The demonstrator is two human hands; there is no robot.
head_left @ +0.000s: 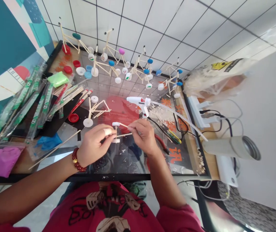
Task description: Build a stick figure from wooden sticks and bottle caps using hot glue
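My left hand point(95, 141), a bandage on one finger, pinches a short wooden axle with a white bottle cap point(116, 124) at its far end and another white cap point(116, 140) at its near end. My right hand point(142, 137) is closed on a thin wooden stick point(123, 125) that reaches to the far cap. A second stick point(124, 134) runs from the axle toward the right fingers; whether they touch it I cannot tell. Beyond my left hand stands a stick frame point(96, 110) with a white cap wheel. A white glue gun point(141, 102) lies beyond my right hand.
Several stick-and-cap tricycle models point(111, 63) line the tiled wall. Packaged sticks point(40, 104), a green clay bag point(57, 79) and a pink clay bag point(4, 161) lie left. Pliers point(162, 144), a grey cylinder point(230, 147) and a power strip point(198, 112) are right.
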